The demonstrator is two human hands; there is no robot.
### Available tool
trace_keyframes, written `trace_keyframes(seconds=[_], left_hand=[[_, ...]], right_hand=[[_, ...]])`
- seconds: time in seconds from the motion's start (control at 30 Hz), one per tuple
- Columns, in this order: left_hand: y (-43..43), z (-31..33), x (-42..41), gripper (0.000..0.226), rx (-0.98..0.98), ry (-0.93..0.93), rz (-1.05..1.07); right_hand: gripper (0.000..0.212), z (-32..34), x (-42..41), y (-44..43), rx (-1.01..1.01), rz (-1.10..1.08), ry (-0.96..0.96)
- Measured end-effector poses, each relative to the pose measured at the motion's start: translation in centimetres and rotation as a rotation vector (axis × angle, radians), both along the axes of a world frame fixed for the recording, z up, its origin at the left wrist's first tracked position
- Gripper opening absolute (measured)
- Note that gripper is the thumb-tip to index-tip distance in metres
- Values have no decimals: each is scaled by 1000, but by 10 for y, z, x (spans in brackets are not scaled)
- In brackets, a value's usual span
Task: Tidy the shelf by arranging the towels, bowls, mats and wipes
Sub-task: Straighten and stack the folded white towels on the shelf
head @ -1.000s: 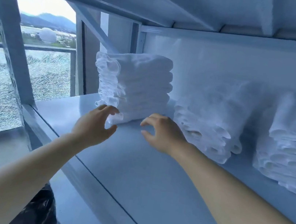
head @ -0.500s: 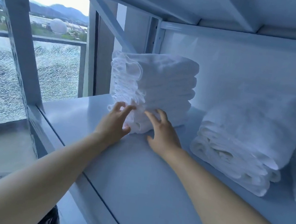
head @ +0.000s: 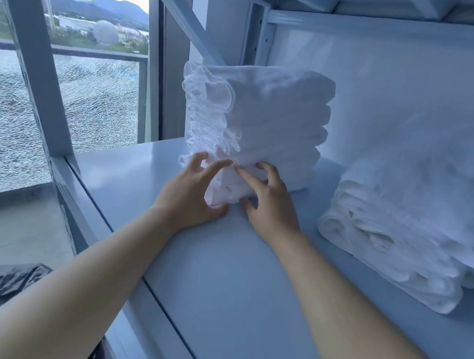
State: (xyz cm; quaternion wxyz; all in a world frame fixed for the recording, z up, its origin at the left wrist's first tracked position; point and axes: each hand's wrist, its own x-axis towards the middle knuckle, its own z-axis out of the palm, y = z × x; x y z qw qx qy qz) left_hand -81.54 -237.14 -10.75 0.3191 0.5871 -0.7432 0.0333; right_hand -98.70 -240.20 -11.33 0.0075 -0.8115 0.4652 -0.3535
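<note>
Towel stack [head: 256, 127] at 12 o'clock on the shelf [head: 242, 297], near the back wall. Left hand [head: 188, 195] and right hand [head: 271, 207] both touch its bottom front corner, fingers spread, neither grip closed. Second stack [head: 406, 229] at 3 o'clock.

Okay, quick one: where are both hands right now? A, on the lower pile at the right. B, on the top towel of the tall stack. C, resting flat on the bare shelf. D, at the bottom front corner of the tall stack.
D: the left hand and right hand both finger the lowest folds at the tall stack's near corner.
</note>
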Motion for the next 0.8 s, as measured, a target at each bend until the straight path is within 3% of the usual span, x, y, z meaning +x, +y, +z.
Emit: trace_keyframes(seconds=[0.6,0.8], left_hand=[[-11,-2,3,64,-14,12,15],[-19,-4,7,65,5,20,-31]], right_hand=[[63,2,6,5,-36,-1,1],[49,-1,1,3,-102,-21,-62]])
